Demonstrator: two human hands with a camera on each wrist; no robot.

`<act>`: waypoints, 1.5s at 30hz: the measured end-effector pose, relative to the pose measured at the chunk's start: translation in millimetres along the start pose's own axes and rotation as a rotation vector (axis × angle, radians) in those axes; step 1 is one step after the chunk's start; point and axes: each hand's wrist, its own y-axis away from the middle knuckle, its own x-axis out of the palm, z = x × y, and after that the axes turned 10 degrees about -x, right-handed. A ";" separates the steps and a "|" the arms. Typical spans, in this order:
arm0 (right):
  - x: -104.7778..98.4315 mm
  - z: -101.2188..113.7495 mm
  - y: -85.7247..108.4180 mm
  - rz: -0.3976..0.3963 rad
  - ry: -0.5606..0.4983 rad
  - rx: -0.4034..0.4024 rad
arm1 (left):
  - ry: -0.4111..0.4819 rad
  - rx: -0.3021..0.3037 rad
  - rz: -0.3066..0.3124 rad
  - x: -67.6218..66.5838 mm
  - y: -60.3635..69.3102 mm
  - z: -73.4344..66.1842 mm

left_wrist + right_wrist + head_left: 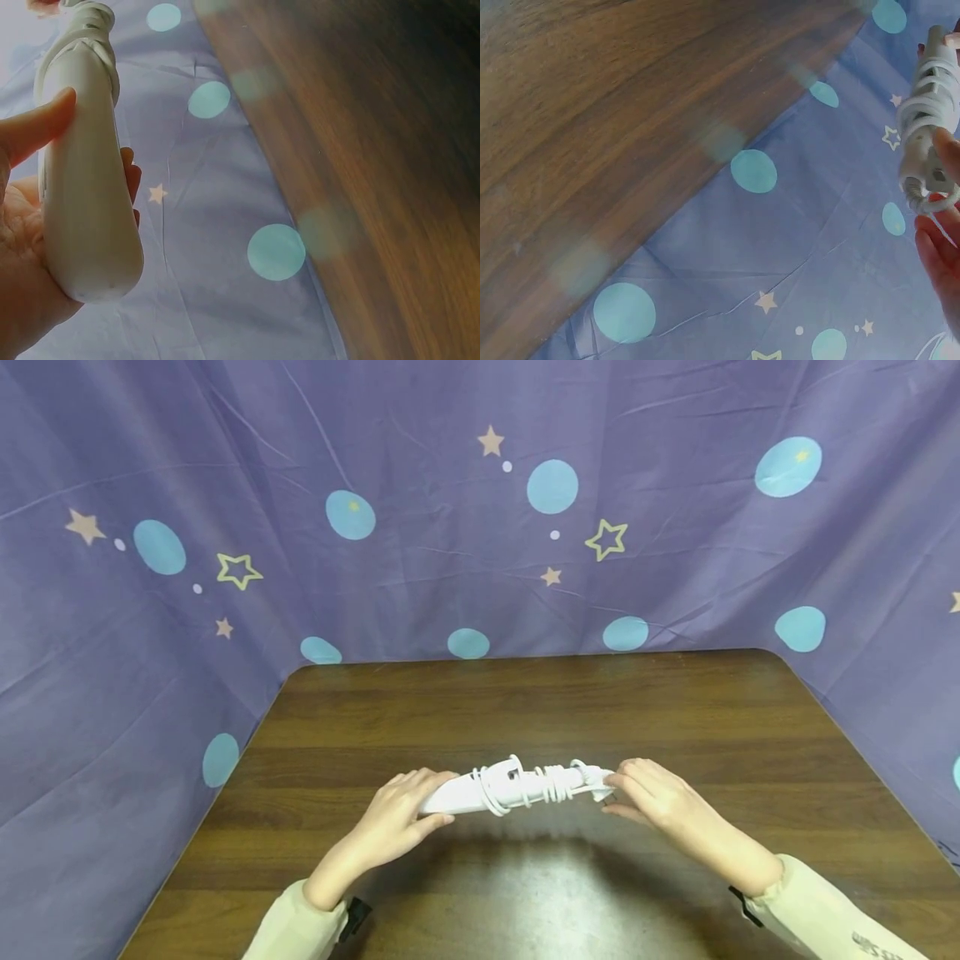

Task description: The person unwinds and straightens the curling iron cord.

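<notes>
A long white appliance with its white cord wound round it point(461, 794), perhaps a hair iron, is held level above the table between both hands. My left hand point(393, 818) grips its thick, smooth end; in the left wrist view the thumb point(56, 120) lies along one side and fingertips show on the other. My right hand point(660, 797) pinches the narrower end, where the cord point(555, 783) is coiled in several turns. In the right wrist view, the coils point(928, 112) sit just beyond the right thumb point(946, 150), near a small plug-like end.
A dark brown wooden table point(525, 710) lies under the hands, with a bright reflection at its near middle. Purple cloth point(420, 568) with blue dots and stars hangs behind and along both sides, close to the table's edges.
</notes>
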 end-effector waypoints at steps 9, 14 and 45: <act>4.4 -2.1 7.2 -0.004 -0.284 0.148 | 0.016 0.013 -0.027 1.2 -0.9 -1.4; 3.2 -3.4 5.3 -0.045 -0.190 0.121 | 0.050 -0.023 0.019 1.6 2.3 -2.0; 1.9 -4.0 9.3 -0.095 -0.104 0.071 | 0.090 0.007 -0.006 5.5 8.0 0.6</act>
